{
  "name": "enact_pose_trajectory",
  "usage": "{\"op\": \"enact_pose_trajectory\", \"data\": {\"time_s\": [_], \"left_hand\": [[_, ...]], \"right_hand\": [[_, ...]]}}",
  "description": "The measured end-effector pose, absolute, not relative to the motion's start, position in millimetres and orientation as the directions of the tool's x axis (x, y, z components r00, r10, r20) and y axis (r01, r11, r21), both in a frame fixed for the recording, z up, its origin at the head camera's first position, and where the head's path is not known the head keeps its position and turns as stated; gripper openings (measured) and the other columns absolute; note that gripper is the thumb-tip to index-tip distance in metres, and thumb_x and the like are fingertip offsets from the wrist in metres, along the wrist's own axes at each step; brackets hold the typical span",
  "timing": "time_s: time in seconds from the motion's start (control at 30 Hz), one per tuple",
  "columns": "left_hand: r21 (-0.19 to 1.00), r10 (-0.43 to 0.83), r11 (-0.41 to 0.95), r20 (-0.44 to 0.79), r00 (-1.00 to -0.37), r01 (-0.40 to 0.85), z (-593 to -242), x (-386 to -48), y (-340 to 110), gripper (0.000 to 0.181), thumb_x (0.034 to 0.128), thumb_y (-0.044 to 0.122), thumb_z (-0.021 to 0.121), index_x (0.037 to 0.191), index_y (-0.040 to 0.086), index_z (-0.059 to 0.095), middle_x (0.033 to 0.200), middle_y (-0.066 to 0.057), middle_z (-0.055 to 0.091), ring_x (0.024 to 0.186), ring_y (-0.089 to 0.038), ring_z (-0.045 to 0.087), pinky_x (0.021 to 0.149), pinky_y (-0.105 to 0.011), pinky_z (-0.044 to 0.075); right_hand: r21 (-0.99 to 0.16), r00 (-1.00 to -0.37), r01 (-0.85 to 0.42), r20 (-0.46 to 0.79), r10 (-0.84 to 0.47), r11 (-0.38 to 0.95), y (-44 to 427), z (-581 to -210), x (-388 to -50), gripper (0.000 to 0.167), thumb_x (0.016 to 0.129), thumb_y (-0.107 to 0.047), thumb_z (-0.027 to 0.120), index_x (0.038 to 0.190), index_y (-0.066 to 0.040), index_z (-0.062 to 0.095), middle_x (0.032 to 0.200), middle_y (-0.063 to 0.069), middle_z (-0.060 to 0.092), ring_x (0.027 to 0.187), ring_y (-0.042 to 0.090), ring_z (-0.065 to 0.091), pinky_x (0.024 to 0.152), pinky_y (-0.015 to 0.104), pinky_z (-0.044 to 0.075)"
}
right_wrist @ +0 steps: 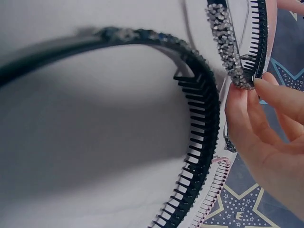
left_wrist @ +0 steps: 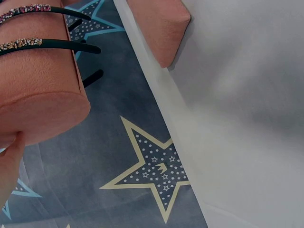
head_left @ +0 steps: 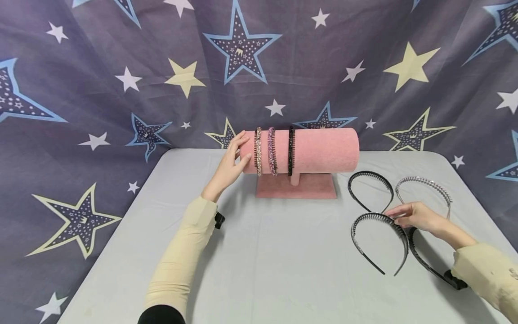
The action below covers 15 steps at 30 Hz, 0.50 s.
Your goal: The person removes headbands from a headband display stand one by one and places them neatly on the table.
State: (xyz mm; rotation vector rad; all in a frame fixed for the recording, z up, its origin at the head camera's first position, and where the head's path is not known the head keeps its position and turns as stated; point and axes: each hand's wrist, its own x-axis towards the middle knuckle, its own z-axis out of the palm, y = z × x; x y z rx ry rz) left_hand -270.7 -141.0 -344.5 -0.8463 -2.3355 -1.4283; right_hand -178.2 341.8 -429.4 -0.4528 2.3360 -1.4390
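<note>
Left hand [head_left: 229,168]: fingers spread loosely apart, touching the left end of a pink roll stand [head_left: 323,150].
On the roll, running rightward from the left fingers, three items: gold-beaded headband [head_left: 258,150], nearest; purple-beaded headband [head_left: 271,150], just beside it; plain-looking black headband [head_left: 291,150], farther along. The roll's right half extends beyond these.

Right hand [head_left: 421,218]: fingers brought together, thumb and fingertips pinching one silver-studded headband [right_wrist: 222,42] at its toothed curve. The band extends left and nearward from these fingers, its two ends toward the wearer; contact with the bench [head_left: 283,256] cannot be told.

About the right fingers, three more on the bench: dark toothed headband [head_left: 369,173], beyond and left; pale silver headband [head_left: 429,182], beyond and right; black stone-set headband [right_wrist: 212,109], on the near side, by the wrist.

Behind both hands: star-printed cloth [head_left: 291,90].
</note>
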Motion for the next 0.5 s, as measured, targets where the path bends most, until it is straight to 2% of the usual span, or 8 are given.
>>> {"op": "enact_pose_trajectory", "data": {"time_s": [0.07, 0.3, 0.5], "left_hand": [[0.721, 0.337, 0.348, 0.501, -0.797, 0.600, -337.2, -263.8, -138.9, 0.041, 0.0891, 0.002, 0.047, 0.128, -0.007, 0.036, 0.141, -0.021, 0.022, 0.130, -0.029, 0.023, 0.103, -0.044, 0.029], [0.718, 0.337, 0.361, 0.494, -0.801, 0.595, -331.4, -257.9, -137.6, 0.041, 0.0888, 0.000, 0.046, 0.127, -0.009, 0.035, 0.140, -0.023, 0.022, 0.129, -0.031, 0.024, 0.103, -0.041, 0.029], [0.719, 0.335, 0.364, 0.493, -0.803, 0.592, -331.8, -258.1, -137.4, 0.041, 0.0888, 0.000, 0.047, 0.127, -0.008, 0.036, 0.141, -0.022, 0.022, 0.129, -0.030, 0.024, 0.103, -0.041, 0.030]], "right_hand": [[-0.895, -0.887, -0.081, -0.136, -0.441, 0.440, 341.3, -429.9, -178.3, 0.028, 0.076, 0.009, 0.054, 0.099, -0.001, 0.065, 0.087, -0.013, 0.065, 0.072, 0.002, 0.058, 0.058, 0.021, 0.052], [-0.891, -0.884, -0.089, -0.135, -0.447, 0.446, 341.2, -433.1, -179.8, 0.029, 0.076, 0.010, 0.054, 0.097, -0.007, 0.066, 0.087, -0.011, 0.065, 0.071, 0.002, 0.058, 0.058, 0.021, 0.052], [-0.860, -0.891, -0.088, -0.157, -0.425, 0.502, 340.6, -436.9, -180.6, 0.024, 0.076, 0.008, 0.056, 0.098, 0.002, 0.064, 0.090, 0.005, 0.066, 0.071, 0.002, 0.058, 0.061, 0.022, 0.053]]}}
